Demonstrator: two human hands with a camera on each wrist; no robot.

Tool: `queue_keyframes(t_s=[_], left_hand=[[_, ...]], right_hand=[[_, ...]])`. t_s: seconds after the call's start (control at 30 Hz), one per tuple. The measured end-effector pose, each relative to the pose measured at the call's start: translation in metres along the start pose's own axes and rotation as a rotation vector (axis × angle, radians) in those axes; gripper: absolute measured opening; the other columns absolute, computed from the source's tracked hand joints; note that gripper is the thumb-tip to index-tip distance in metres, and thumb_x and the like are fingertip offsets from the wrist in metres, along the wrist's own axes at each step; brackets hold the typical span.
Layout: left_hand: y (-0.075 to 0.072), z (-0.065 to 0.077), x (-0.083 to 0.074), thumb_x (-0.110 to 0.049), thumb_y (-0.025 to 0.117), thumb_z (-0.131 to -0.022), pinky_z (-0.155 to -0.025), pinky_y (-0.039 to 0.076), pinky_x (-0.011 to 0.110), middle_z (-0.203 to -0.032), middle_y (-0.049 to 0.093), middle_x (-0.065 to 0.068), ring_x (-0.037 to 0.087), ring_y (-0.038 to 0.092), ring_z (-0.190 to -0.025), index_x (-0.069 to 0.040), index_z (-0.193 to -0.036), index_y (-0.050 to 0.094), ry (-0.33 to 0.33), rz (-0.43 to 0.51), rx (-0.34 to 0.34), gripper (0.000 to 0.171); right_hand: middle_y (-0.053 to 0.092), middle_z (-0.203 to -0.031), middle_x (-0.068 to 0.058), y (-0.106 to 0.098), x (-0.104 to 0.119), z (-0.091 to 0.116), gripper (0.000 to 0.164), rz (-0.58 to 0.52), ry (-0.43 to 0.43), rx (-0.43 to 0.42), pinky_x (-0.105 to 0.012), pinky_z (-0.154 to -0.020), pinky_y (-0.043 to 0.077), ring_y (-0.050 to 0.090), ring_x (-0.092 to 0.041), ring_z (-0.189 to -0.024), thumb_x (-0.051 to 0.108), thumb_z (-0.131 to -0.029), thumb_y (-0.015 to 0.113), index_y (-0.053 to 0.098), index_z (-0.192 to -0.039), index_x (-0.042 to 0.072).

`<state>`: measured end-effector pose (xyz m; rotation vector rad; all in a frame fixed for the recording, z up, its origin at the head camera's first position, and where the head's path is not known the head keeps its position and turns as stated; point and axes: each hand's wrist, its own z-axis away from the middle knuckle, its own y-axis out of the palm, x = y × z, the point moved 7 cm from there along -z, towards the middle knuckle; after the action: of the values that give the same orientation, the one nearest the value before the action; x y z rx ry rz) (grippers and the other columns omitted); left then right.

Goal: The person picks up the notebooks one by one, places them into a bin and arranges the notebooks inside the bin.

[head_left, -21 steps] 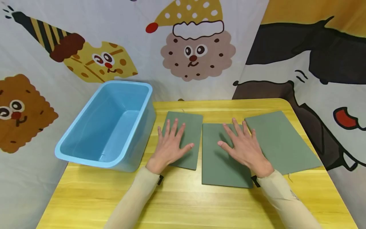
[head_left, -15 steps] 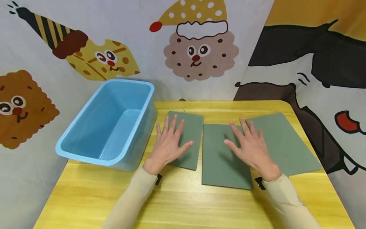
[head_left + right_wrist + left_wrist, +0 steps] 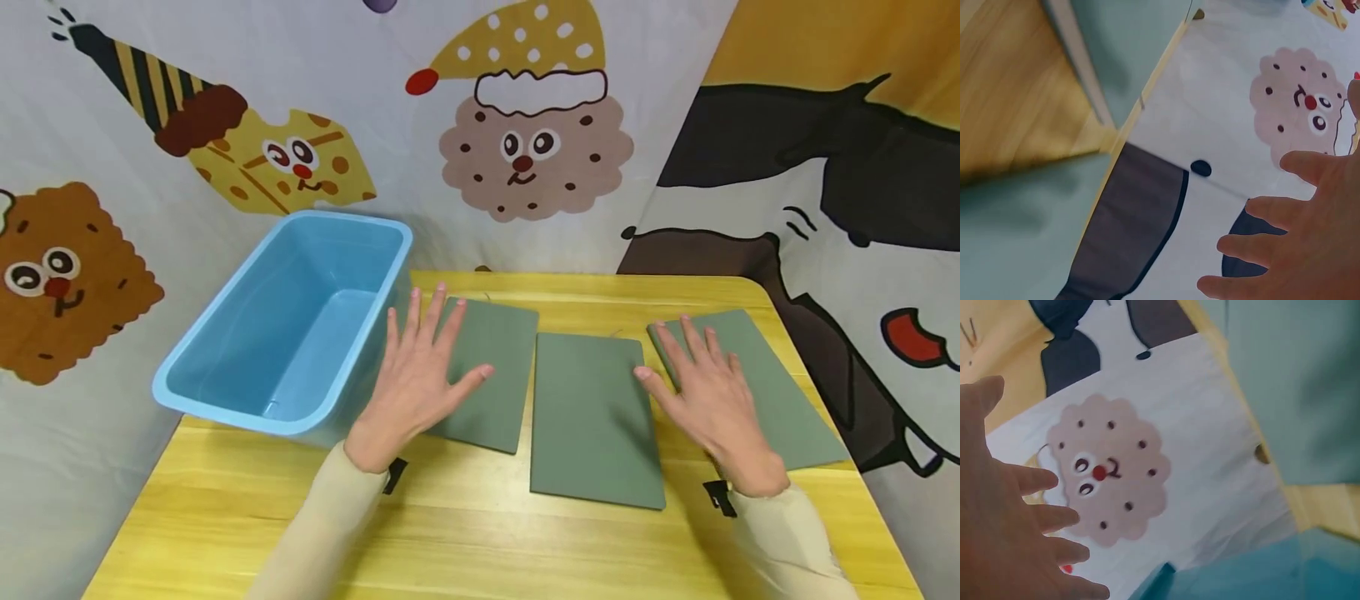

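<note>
Three flat rectangular grey-green boards lie in a row on the table: a left board (image 3: 498, 375), a middle board (image 3: 588, 417) and a right board (image 3: 787, 400). My left hand (image 3: 412, 379), palm down with fingers spread, overlaps the left board's near-left part in the head view, close beside the blue tub (image 3: 240, 342). My right hand (image 3: 708, 404) is spread the same way over the left side of the right board. Neither hand holds anything. Both wrist views show straight fingers (image 3: 1054, 519) with nothing between them, the boards lying off to the side.
The deep blue tub stands at the table's left, with nothing seen inside. Wood-grain table (image 3: 465, 533) shows in front of the boards. A cartoon-printed cloth (image 3: 315, 42) hangs right behind the table and along its sides.
My hands have spread apart: the left moved left toward the tub, the right moved right from the middle board to the right board. The boards stay in place; the head view shifted slightly.
</note>
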<state>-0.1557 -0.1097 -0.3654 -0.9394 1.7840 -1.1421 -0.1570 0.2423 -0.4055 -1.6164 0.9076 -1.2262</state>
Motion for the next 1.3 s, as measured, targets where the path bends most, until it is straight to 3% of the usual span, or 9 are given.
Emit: queue_keyframes(t_s=[0.1,0.23,0.53,0.8,1.0,1.3], left_hand=[[-0.015,0.005,0.001,-0.084,0.013,-0.095,-0.121,0.002,0.069,-0.173,0.007,0.015,0.039,-0.007,-0.158,-0.013,-0.167,0.022,-0.001,-0.001,-0.040,0.101],[-0.036,0.013,0.006,-0.084,0.016,-0.095,-0.121,0.002,0.070,-0.173,0.008,0.015,0.041,-0.003,-0.158,-0.011,-0.166,0.026,-0.005,-0.013,-0.101,0.101],[-0.077,0.031,0.033,-0.082,0.024,-0.097,-0.121,0.001,0.069,-0.173,0.011,0.015,0.043,0.001,-0.158,-0.008,-0.163,0.033,-0.059,-0.037,-0.220,0.100],[-0.097,0.049,0.064,-0.080,0.031,-0.097,-0.119,0.002,0.073,-0.172,0.011,0.017,0.046,0.001,-0.157,-0.007,-0.163,0.031,-0.146,-0.048,-0.210,0.098],[-0.113,0.072,0.102,-0.065,0.051,-0.100,-0.118,-0.001,0.073,-0.173,0.007,0.017,0.047,-0.002,-0.156,-0.006,-0.165,0.026,-0.263,0.008,-0.188,0.091],[-0.126,0.097,0.170,-0.057,0.046,-0.105,-0.116,-0.008,0.074,-0.172,0.000,0.023,0.049,-0.011,-0.155,0.000,-0.164,0.020,-0.399,0.099,-0.159,0.086]], right_hand=[[0.012,-0.171,-0.024,-0.005,-0.010,0.003,0.076,0.005,0.017,-0.004,-0.083,-0.108,0.012,0.010,-0.059,-0.151,0.055,-0.107,0.047,0.022,-0.167,0.017],[0.011,-0.170,-0.025,-0.010,-0.024,0.006,0.076,0.007,0.041,-0.011,-0.083,-0.109,0.010,0.008,-0.059,-0.151,0.054,-0.107,0.046,0.019,-0.168,0.017],[0.012,-0.169,-0.028,-0.017,-0.054,0.013,0.075,0.023,0.090,-0.035,-0.084,-0.105,0.014,0.009,-0.060,-0.150,0.053,-0.108,0.046,0.022,-0.167,0.014],[0.014,-0.168,-0.030,-0.016,-0.073,0.015,0.074,0.016,0.122,-0.033,-0.086,-0.099,0.017,0.014,-0.063,-0.147,0.052,-0.108,0.045,0.025,-0.166,0.011],[0.013,-0.166,-0.033,-0.012,-0.088,0.015,0.076,0.009,0.148,-0.009,-0.086,-0.099,0.016,0.015,-0.067,-0.144,0.054,-0.108,0.044,0.023,-0.166,0.010],[-0.004,-0.166,-0.035,-0.005,-0.124,0.020,0.081,-0.005,0.225,0.050,-0.087,-0.104,0.006,-0.002,-0.068,-0.144,0.056,-0.107,0.042,0.014,-0.167,0.008]])
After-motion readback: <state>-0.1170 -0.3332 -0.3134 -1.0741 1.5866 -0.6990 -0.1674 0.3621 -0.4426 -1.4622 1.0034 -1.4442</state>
